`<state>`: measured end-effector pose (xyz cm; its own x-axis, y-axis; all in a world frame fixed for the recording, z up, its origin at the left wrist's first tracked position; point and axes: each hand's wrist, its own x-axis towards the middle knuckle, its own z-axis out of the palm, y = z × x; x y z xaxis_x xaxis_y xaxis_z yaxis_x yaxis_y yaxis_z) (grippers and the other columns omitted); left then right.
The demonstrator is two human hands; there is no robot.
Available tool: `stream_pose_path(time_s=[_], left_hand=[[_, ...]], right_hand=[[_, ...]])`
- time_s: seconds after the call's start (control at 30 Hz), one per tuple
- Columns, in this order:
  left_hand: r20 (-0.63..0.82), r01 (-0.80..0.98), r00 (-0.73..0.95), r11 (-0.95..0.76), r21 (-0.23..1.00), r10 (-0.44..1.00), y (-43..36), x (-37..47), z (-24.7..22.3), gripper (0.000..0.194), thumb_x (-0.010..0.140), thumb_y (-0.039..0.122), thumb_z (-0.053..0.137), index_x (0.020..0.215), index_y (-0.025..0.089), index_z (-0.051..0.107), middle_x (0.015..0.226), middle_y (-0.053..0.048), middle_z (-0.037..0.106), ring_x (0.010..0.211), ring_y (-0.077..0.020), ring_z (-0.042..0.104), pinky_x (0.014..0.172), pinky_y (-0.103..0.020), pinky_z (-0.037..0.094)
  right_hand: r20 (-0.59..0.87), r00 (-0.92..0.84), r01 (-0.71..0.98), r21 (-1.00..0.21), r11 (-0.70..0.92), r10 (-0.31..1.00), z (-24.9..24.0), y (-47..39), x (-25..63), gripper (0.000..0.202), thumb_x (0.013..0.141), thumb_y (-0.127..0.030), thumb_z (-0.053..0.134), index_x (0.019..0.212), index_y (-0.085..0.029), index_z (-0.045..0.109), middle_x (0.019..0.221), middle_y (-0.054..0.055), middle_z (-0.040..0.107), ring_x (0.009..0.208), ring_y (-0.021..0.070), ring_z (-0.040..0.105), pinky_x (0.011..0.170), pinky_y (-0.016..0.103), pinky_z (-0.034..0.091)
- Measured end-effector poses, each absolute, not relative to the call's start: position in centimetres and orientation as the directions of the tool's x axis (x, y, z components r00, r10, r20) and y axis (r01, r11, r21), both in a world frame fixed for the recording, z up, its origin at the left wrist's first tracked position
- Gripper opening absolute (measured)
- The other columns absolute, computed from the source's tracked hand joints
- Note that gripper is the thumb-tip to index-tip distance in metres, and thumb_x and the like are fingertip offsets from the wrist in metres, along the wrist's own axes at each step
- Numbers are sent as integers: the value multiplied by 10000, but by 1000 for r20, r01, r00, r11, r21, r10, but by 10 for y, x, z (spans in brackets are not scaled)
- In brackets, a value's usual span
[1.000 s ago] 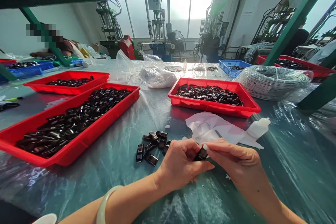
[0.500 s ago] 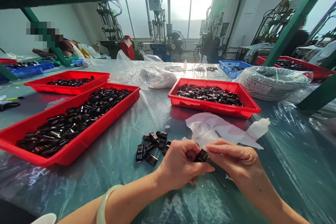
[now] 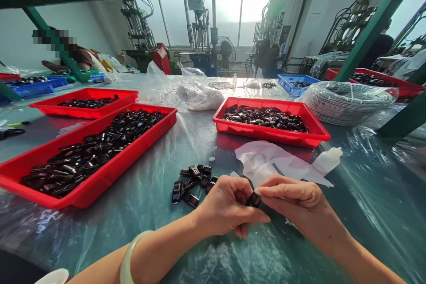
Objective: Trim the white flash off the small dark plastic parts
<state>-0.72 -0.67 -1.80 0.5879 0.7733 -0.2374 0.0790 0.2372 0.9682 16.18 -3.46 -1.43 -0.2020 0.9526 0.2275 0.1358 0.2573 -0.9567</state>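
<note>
A glossy black plastic part point(image 3: 254, 200) is gripped between the thumb and curled fingers of my left hand point(image 3: 229, 207). My right hand point(image 3: 296, 197) pinches a small white piece point(image 3: 257, 191) against the upper end of that part; the fingertips hide most of the piece. Just left of my left hand, several similar black parts point(image 3: 191, 183) lie loosely piled on the table. Beyond my hands is a crumpled white cloth or paper sheet point(image 3: 258, 159), with a white squeeze bottle point(image 3: 328, 160) lying by its right end. One small white oval piece point(image 3: 212, 159) rests behind the pile.
Red trays of black parts stand at left point(image 3: 133, 142), farther left point(image 3: 43, 105) and ahead on the right point(image 3: 266, 135). A plastic-wrapped cable coil point(image 3: 346, 102) sits at right, near a green slanted post point(image 3: 402, 113). Clear plastic bags point(image 3: 199, 96) lie mid-table. A person's arm is at far left.
My hands stay nearly in place, with the right fingertips shifting slightly over the end of the black part. The view has tilted a little; the trays and pile are unchanged.
</note>
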Motion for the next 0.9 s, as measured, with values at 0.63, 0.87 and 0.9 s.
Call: stream_pose_path(time_s=[0.63, 0.87, 0.9], left_hand=[[-264, 76, 612, 277, 958, 745, -7, -8, -14, 318, 592, 215, 737, 564, 179, 422, 407, 63, 500, 327, -82, 503, 271, -123, 354], [-268, 103, 577, 257, 961, 772, -6, -4, -13, 338, 582, 221, 741, 557, 175, 407, 426, 60, 520, 335, -87, 513, 289, -140, 381], [-259, 97, 570, 249, 964, 780, -5, -3, -14, 351, 580, 226, 744, 556, 176, 398, 432, 59, 527, 333, -87, 513, 288, -143, 381]], right_hand=[[173, -262, -32, -985, 170, 950, -19, -35, 161, 155, 737, -191, 652, 831, -270, 747, 772, 21, 586, 663, 111, 535, 536, 224, 433], [144, -310, 154, -968, 199, 940, -8, -34, 167, 169, 792, -238, 568, 854, -233, 725, 791, 24, 586, 698, 126, 531, 578, 242, 414], [114, -292, 251, -949, 191, 949, -6, -34, 170, 173, 796, -252, 554, 831, -215, 719, 761, 19, 581, 670, 123, 519, 561, 241, 402]])
